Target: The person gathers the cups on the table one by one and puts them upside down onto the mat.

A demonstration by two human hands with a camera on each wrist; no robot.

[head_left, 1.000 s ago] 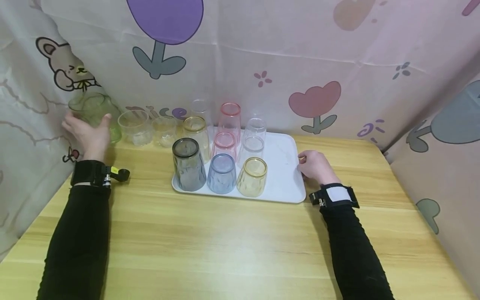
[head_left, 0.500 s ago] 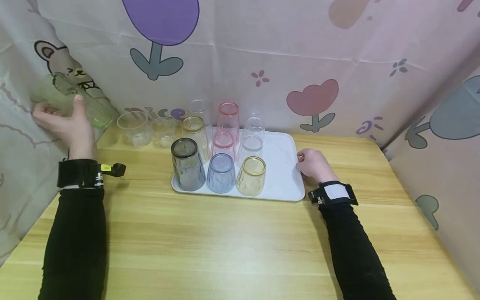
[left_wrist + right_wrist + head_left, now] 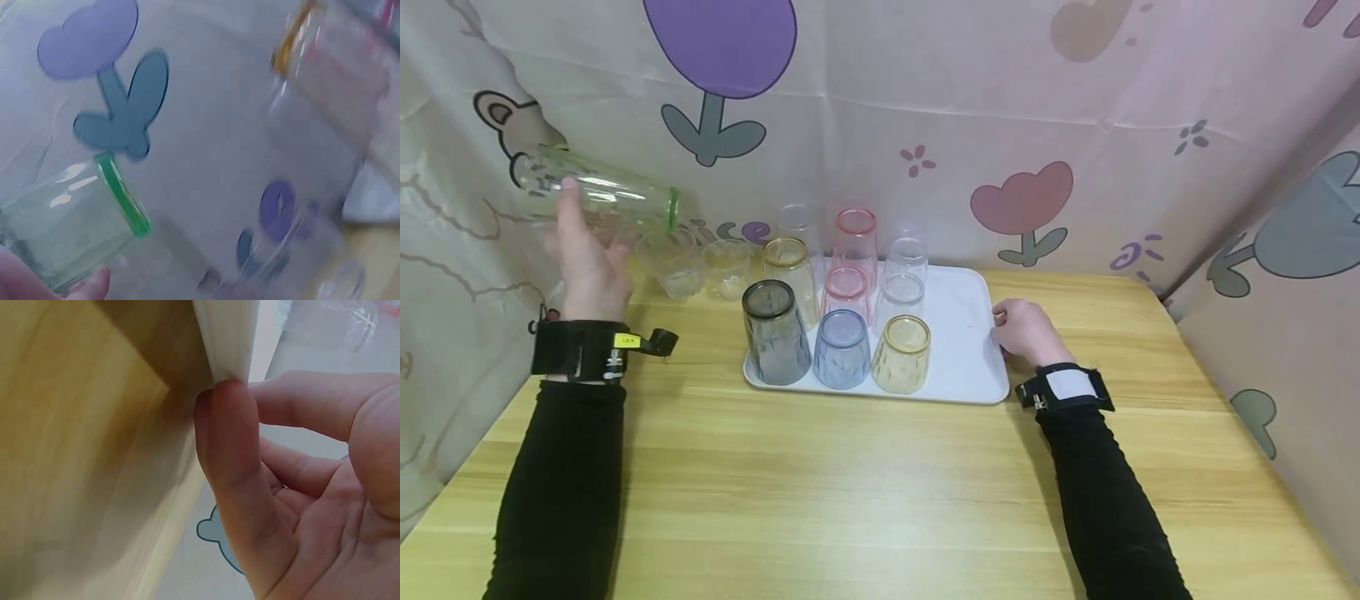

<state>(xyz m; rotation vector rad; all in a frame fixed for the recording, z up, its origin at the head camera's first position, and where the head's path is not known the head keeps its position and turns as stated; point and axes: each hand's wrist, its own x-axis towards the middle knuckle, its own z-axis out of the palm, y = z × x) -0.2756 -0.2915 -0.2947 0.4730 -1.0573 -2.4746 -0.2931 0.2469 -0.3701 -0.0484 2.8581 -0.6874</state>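
In the head view my left hand holds a tall green glass vessel tipped almost onto its side. Its thick green base points right in the left wrist view; the fingers on its far side are mostly hidden. Just below and to the right stand two clear cups, a wider cup and a smaller cup. My right hand pinches the right rim of the white tray between thumb and fingers.
Several upside-down glasses crowd the tray's left and middle, among them a grey glass, a blue glass, a yellow glass and a pink glass. A patterned cloth hangs behind the wooden table.
My left hand has lifted the green vessel from the table, tipped it and turned it until its base points right. My right hand and the tray have stayed put.
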